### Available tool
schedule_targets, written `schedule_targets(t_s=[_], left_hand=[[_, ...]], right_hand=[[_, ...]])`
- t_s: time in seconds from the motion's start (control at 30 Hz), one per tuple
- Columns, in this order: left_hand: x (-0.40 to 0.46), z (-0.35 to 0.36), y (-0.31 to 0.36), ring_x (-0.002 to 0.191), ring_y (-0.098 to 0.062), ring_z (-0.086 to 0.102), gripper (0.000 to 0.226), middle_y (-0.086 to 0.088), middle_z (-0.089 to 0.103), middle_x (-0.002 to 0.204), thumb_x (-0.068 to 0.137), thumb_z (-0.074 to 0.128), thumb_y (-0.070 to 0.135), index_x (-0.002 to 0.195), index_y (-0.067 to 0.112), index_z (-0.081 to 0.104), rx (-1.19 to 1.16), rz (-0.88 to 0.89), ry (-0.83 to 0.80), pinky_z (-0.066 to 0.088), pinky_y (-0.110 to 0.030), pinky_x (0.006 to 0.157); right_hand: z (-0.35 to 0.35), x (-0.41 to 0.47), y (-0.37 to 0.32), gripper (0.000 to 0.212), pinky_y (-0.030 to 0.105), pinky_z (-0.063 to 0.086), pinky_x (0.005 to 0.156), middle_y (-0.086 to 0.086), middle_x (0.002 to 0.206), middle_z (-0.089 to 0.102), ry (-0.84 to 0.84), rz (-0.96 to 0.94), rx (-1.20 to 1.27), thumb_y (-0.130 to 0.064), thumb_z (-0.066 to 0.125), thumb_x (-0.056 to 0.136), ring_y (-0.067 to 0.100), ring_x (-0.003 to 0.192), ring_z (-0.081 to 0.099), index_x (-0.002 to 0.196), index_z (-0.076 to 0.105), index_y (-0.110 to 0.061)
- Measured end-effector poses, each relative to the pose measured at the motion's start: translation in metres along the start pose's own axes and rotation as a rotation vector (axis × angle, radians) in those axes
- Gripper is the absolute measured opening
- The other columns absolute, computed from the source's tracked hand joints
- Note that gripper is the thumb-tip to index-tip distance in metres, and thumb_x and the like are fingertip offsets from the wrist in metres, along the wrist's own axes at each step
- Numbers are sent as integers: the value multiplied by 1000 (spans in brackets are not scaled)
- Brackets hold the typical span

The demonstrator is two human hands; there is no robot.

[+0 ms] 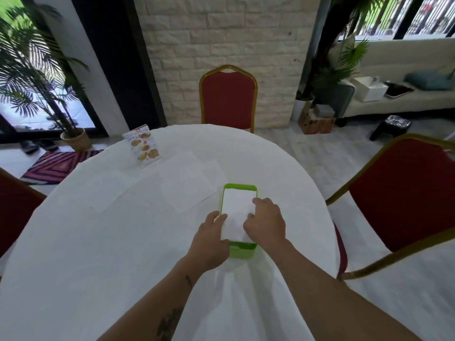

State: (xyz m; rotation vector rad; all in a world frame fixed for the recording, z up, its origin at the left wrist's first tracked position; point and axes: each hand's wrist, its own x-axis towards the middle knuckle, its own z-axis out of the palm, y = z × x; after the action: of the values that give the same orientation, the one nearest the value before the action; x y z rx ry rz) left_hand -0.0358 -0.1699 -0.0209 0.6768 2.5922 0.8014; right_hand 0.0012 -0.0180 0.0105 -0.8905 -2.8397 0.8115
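Green box point(242, 251) under both hands, on white surface point(123, 242); napkins point(236, 205) stacked inside, filling it. Left hand point(209, 238): fingers fairly straight, touching stack's left edge. Right hand point(267, 222): fingers curled, pinching top of napkins.

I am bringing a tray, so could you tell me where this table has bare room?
Most bare cloth lies near left on the round white-clothed table, bordered by the left hand and the white paper sheets. Another patch lies beyond the sheets, toward the far red chair. The green plastic box of white napkins under the right hand is crowded.
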Motion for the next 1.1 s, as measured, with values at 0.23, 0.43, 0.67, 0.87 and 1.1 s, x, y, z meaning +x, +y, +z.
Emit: schedule_targets(t_s=[0.23,0.43,0.67,0.87,1.1], left_hand=[[5,2,-3,143,-23,19,64,6,10,161,92,41,29,151,19,18,293,66,-128,24,-45,114],[4,-18,-17,140,-23,31,64,2,33,153,81,42,24,145,17,37,89,121,-35,29,-44,113],[32,-53,-96,131,-27,43,57,-5,45,145,83,47,19,140,14,44,-63,-50,87,36,-44,109],[69,-69,-149,132,-26,41,55,-3,38,149,88,52,23,142,16,40,47,-93,62,37,-43,107],[108,-63,-176,137,-24,31,60,4,35,150,79,62,31,137,29,45,78,-68,21,28,-44,110]], right_hand=[[16,-5,12,45,45,28,103,-2,142,47,-262,-356,-404,-35,45,89,23,131,40,131,52,-22],[15,9,-11,41,43,28,101,-6,133,57,-137,-297,-282,-30,45,90,20,120,50,128,58,-25],[42,25,-86,43,41,33,111,-3,143,52,-130,-305,-19,-21,49,92,21,133,45,135,55,-19],[95,32,-121,48,36,34,111,3,145,48,-245,-266,-67,-21,48,93,23,133,43,140,48,-14],[139,30,-125,40,44,44,98,11,129,48,-428,-112,-215,-22,52,85,32,121,46,124,49,-11]])
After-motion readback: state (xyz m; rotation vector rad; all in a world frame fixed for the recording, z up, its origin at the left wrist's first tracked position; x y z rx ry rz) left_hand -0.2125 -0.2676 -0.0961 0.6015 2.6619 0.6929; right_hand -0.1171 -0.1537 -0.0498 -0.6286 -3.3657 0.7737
